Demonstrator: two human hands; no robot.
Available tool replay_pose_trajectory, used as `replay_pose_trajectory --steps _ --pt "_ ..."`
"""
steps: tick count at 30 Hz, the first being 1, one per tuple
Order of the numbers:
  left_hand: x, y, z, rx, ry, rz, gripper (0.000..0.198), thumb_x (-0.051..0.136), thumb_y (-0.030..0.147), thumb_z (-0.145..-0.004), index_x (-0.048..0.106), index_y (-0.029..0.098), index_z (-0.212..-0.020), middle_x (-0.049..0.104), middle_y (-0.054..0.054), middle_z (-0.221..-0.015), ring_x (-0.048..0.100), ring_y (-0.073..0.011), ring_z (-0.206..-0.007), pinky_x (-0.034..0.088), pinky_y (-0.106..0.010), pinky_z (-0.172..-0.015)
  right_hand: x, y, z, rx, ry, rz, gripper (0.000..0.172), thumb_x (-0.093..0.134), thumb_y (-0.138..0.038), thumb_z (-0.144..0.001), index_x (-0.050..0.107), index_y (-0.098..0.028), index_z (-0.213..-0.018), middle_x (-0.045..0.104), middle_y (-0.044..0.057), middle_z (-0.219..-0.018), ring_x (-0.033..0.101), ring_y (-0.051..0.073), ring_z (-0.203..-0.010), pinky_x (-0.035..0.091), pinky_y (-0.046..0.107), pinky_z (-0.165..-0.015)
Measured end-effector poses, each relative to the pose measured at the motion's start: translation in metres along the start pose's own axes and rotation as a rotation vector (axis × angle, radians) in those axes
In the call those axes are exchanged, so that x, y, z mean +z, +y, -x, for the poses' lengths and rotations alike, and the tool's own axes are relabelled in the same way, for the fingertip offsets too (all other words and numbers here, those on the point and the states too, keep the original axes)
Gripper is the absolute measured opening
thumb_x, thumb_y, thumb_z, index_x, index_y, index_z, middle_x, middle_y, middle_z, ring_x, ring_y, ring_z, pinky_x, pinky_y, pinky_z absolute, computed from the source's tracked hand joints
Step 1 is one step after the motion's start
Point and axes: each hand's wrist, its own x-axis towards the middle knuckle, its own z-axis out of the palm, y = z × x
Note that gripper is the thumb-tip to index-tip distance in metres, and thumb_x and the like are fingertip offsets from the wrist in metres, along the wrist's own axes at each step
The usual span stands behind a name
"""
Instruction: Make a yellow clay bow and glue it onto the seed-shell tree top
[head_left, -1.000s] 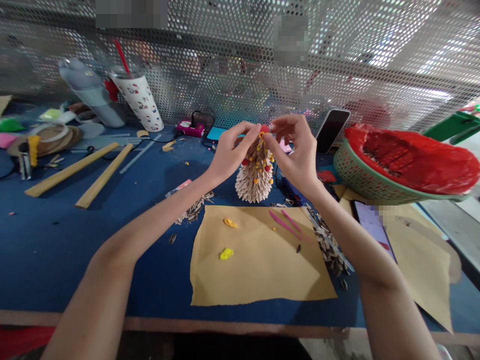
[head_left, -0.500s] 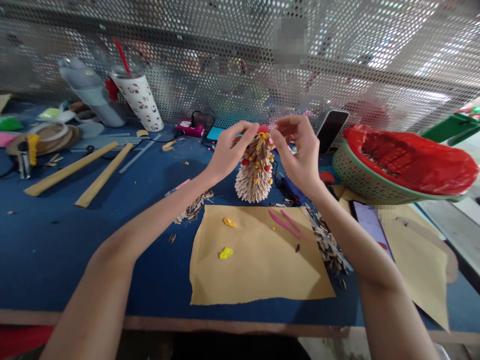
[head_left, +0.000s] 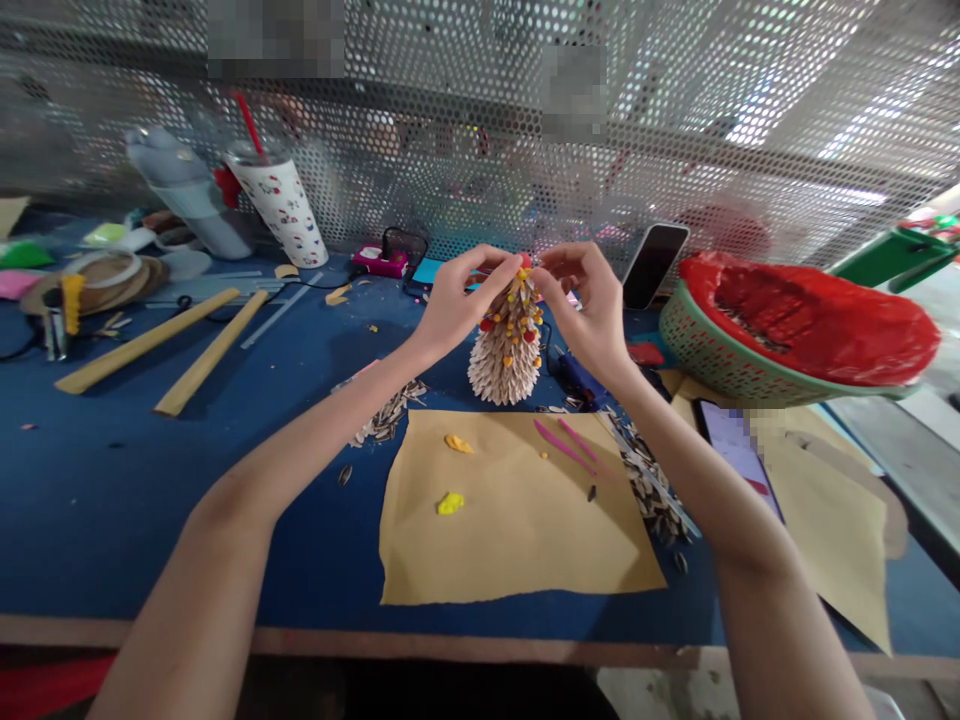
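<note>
A small cone-shaped tree (head_left: 504, 372) covered in seed shells stands upright on the table. Red, orange and yellow clay bits dot its upper half, and a red topper (head_left: 526, 262) with yellow below it crowns the tip. From the left side, my left hand (head_left: 466, 292) presses thumb and fingertips against the top. My right hand (head_left: 586, 305) pinches at the same spot from the right, fingers curled. The fingertips partly cover the topper. In front lies a brown paper sheet (head_left: 517, 545) bearing an orange clay lump (head_left: 459, 443), a yellow clay lump (head_left: 450, 503) and pink modelling tools (head_left: 564, 445).
Loose seed shells (head_left: 386, 415) lie left of the paper, with more (head_left: 660, 500) at its right. A green basket (head_left: 720, 350) lined with red plastic and a phone (head_left: 739, 450) are on the right. Wooden strips (head_left: 210, 350) and a tumbler (head_left: 281, 210) occupy the left.
My right hand has come slightly left and down, its fingertips closing in on the tree's top. My left hand stays at the tip, covering more of the red topper.
</note>
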Motion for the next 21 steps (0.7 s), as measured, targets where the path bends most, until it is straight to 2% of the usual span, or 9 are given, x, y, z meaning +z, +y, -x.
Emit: replay_pose_trajectory --steps 5,13,21 --pt "0.0004 0.0019 0.0001 -0.017 -0.005 -0.017 0.034 0.054 0.049 -0.098 0.070 0.021 -0.088 0.073 -0.003 -0.088 0.065 -0.0148 -0.085 0.050 -0.024 -0.071 0.0073 -0.0002 -0.0049 0.005 -0.004 -0.007 0.041 0.068 -0.061 -0.085 0.061 -0.024 -0.100 0.068 0.005 -0.097 0.063 0.018 -0.079 0.057 0.038 -0.073" --pt "0.0013 0.0001 0.0013 -0.017 -0.007 0.022 0.022 0.057 0.038 -0.096 0.069 0.020 -0.089 0.073 -0.004 -0.091 0.066 -0.0170 -0.090 0.053 -0.027 -0.074 0.0102 -0.0009 -0.0068 0.013 -0.007 -0.045 0.038 0.070 -0.059 -0.086 0.061 -0.025 -0.101 0.067 0.004 -0.097 0.063 0.018 -0.080 0.056 0.037 -0.072" --pt "0.0010 0.0014 0.0013 -0.006 -0.006 0.011 0.026 0.056 0.041 -0.097 0.069 0.021 -0.088 0.072 -0.004 -0.089 0.065 -0.0157 -0.087 0.052 -0.025 -0.072 0.0115 -0.0013 -0.0060 0.031 -0.022 -0.080 0.038 0.068 -0.060 -0.086 0.061 -0.025 -0.100 0.068 0.003 -0.097 0.063 0.017 -0.081 0.055 0.036 -0.072"
